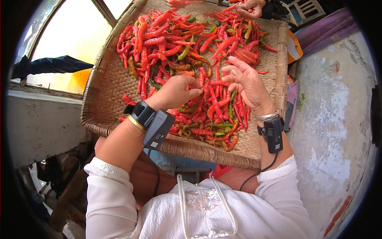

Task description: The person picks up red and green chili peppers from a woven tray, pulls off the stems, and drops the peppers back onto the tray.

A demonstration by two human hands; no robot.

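Observation:
Many red chili peppers (217, 104), with some green and orange ones among them, lie heaped in a shallow woven basket (191, 149). Over the middle of the heap, my left hand (177, 92) has its fingers curled together towards the thumb; what they hold, if anything, I cannot make out. My right hand (250, 87) is to the right of it, palm turned inward, fingers spread and partly bent. One red chili pepper (219, 83) lies crosswise between the hands, its end right at my right fingertips. Both wrists carry black strapped devices with cables.
Another person's hand (250, 8) is over the peppers at the basket's far right. A dark folded umbrella (55, 67) juts towards the basket's left rim by the window. A worn pale wall (322, 115) stands along the right side. The basket's near edge is over my knees.

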